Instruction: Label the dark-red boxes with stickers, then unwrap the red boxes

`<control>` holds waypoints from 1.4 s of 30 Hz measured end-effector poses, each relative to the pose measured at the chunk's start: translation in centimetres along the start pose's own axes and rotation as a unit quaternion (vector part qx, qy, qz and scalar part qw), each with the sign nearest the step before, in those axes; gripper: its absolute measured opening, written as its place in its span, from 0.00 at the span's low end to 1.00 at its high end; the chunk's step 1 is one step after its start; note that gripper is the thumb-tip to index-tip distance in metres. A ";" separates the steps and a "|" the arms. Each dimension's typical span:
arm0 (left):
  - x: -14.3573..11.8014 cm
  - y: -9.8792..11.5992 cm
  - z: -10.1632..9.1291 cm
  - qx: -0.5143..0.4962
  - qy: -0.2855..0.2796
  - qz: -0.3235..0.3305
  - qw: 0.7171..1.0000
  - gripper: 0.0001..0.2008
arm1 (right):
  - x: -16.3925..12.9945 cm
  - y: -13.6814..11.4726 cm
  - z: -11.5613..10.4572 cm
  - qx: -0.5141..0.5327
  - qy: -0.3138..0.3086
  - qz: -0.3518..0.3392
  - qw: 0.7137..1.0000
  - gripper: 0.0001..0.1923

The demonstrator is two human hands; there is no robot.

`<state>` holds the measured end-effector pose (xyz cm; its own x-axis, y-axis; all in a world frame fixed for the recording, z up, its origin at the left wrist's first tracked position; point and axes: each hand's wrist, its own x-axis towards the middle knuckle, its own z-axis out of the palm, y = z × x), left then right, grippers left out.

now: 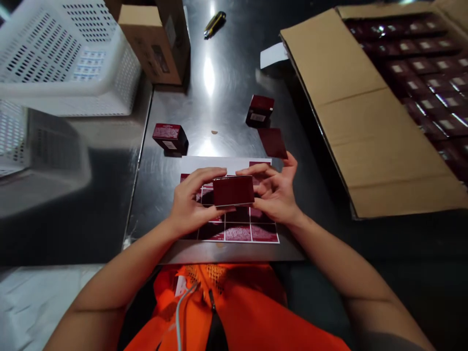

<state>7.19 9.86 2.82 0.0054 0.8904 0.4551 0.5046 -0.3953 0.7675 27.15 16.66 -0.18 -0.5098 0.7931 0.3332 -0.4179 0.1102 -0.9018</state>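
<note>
My left hand [192, 197] is closed on the left end of a small dark red box [233, 190], fingers along its top edge and thumb below. On the box's right end, my right hand [277, 191] grips with thumb and fingers. A loose dark red sticker [273, 142] rests at the tip of a raised outer finger of that hand. Beneath both hands lies a sheet of dark red stickers [237, 233], partly covered by them. Beyond it stand two similar boxes, one at the left [170, 139] and one at the right [260, 111].
An open carton [351, 107] packed with several dark red boxes takes up the right side. White perforated baskets [120, 87] and a brown cardboard box [153, 51] stand at the left. A yellow-and-black cutter [215, 24] lies at the back of the metal table [226, 92].
</note>
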 end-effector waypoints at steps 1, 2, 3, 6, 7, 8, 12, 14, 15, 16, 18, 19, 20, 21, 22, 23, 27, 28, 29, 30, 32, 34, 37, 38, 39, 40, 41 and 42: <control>0.0 0.0 0.0 0.000 -0.002 0.001 1.000 0.26 | 0.0 0.0 0.0 -0.002 -0.003 0.003 1.000 0.47; 0.0 0.1 0.0 -0.001 -0.002 0.001 1.000 0.24 | 0.0 0.1 -0.1 -0.006 -0.007 0.007 1.000 0.46; 0.0 0.1 0.0 0.000 -0.003 0.001 1.000 0.23 | 0.0 0.0 -0.3 -0.015 -0.008 0.011 1.000 0.47; 0.0 0.0 -0.1 0.019 -0.009 -0.005 1.000 0.19 | 0.6 -0.5 -1.5 -0.056 0.025 0.003 0.998 0.50; 0.0 0.0 -0.1 0.028 -0.011 -0.005 1.000 0.19 | 0.9 -0.9 -2.0 -0.070 0.051 -0.014 0.996 0.49; 0.0 -0.1 0.0 0.036 -0.014 -0.006 0.999 0.18 | 1.2 -1.4 -2.6 -0.082 0.083 -0.036 0.993 0.45; -0.2 -0.5 0.5 0.046 -0.035 0.000 0.998 0.18 | 2.3 -3.0 -4.1 -0.122 0.209 -0.098 0.965 0.23; -0.4 -0.7 0.8 0.043 -0.053 0.004 0.998 0.18 | 2.4 -3.4 -4.2 -0.133 0.242 -0.101 0.956 0.17; -0.4 -0.7 1.0 0.039 -0.059 0.005 0.997 0.19 | 2.4 -3.4 -4.2 -0.136 0.251 -0.097 0.953 0.15; -0.5 -0.8 1.1 0.036 -0.061 0.002 0.997 0.19 | 2.3 -3.4 -4.0 -0.139 0.257 -0.090 0.952 0.14; -0.6 -0.9 1.2 0.031 -0.056 -0.008 0.998 0.19 | 2.1 -3.3 -3.8 -0.141 0.258 -0.063 0.954 0.13; -0.7 -1.0 1.2 0.030 -0.050 -0.015 0.998 0.19 | 2.0 -3.4 -3.7 -0.142 0.253 -0.048 0.956 0.12; -0.7 -1.0 1.3 0.030 -0.044 -0.023 0.998 0.19 | 1.9 -3.4 -3.7 -0.143 0.245 -0.034 0.958 0.11; -0.7 -1.0 1.3 0.030 -0.037 -0.031 0.998 0.19 | 1.8 -3.5 -3.7 -0.146 0.239 -0.024 0.960 0.10; -0.6 -0.9 1.2 0.030 -0.031 -0.037 0.998 0.19 | 1.8 -3.7 -3.8 -0.154 0.234 -0.021 0.960 0.08; -0.6 -0.9 1.2 0.029 -0.026 -0.044 0.998 0.19 | 1.8 -3.8 -3.9 -0.169 0.233 -0.023 0.957 0.07; -0.5 -0.8 1.2 0.028 -0.012 -0.060 0.998 0.19 | 1.7 -4.1 -4.4 -0.249 0.263 -0.053 0.931 0.06; -0.5 -0.8 1.2 0.025 -0.009 -0.067 0.997 0.19 | 1.6 -4.1 -4.5 -0.260 0.272 -0.055 0.925 0.06; -0.5 -0.8 1.3 0.020 -0.006 -0.076 0.997 0.19 | 1.6 -4.1 -4.5 -0.264 0.280 -0.056 0.921 0.06; -0.6 -0.9 1.4 0.012 -0.004 -0.089 0.996 0.20 | 1.6 -4.2 -4.4 -0.266 0.286 -0.056 0.919 0.07; -0.7 -1.1 1.6 -0.018 -0.001 -0.123 0.992 0.22 | 1.6 -4.3 -4.3 -0.272 0.290 -0.051 0.916 0.07; -0.7 -1.3 1.8 -0.061 0.002 -0.169 0.984 0.24 | 1.7 -4.3 -4.1 -0.284 0.286 -0.030 0.915 0.08; -0.5 -1.1 2.1 -0.150 0.007 -0.275 0.950 0.26 | 1.8 -4.1 -4.0 -0.280 0.272 0.016 0.921 0.10; -0.3 -1.0 2.1 -0.175 0.007 -0.309 0.935 0.26 | 1.8 -4.0 -4.0 -0.272 0.265 0.029 0.925 0.11; -0.1 -0.9 2.1 -0.196 0.008 -0.336 0.921 0.26 | 1.8 -4.0 -4.0 -0.263 0.259 0.039 0.929 0.11; 0.0 -0.7 2.1 -0.211 0.009 -0.355 0.911 0.26 | 1.8 -3.9 -4.0 -0.254 0.253 0.047 0.933 0.11; 0.2 -0.6 2.1 -0.219 0.009 -0.366 0.904 0.26 | 1.8 -4.0 -4.0 -0.246 0.246 0.055 0.936 0.11; 0.3 -0.6 2.0 -0.224 0.011 -0.371 0.901 0.26 | 1.7 -4.0 -4.0 -0.239 0.239 0.064 0.939 0.12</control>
<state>8.66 10.79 1.57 -0.2086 0.9444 -0.2541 -0.0373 0.2520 0.9670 30.98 20.02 2.94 -0.0903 0.9837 0.1555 0.0673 0.1618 -0.9845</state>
